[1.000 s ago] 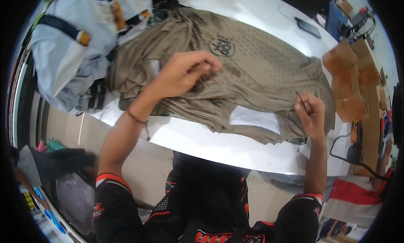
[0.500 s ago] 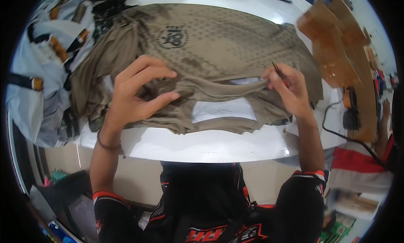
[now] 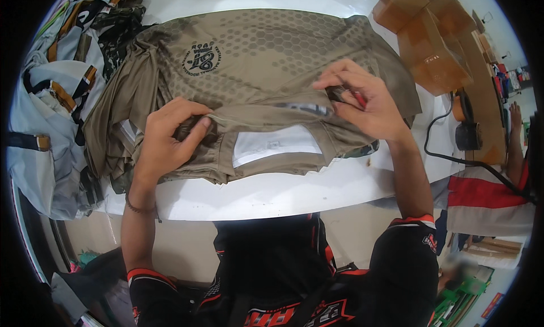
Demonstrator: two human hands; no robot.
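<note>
A khaki-brown shirt (image 3: pixel 266 60) with a darker hexagon pattern and a black round print lies spread on the white table. Its neck opening faces me, and the white inner side (image 3: pixel 276 147) shows through it. With thumb and fingers closed, my left hand (image 3: pixel 170 135) pinches a fold of the shirt at the left of the neckline. At the other end, my right hand (image 3: pixel 371 106) is curled just over the neckline. Tucked in it is a small tool with a red part (image 3: pixel 360 99), mostly hidden by the fingers; its kind is unclear.
Pale grey and camouflage garments (image 3: pixel 42 123) are heaped at the left. Open cardboard boxes (image 3: pixel 436 55) stand at the right, beside dark tape rolls (image 3: pixel 468 136) and a black cable (image 3: pixel 433 151). The white table's front edge (image 3: pixel 266 211) curves before me. Another person's hand (image 3: pixel 514 118) shows far right.
My left hand has closed from an open curve onto the fabric. The tool's pointed tip no longer sticks up from my right hand. The neckline is drawn up, showing more white.
</note>
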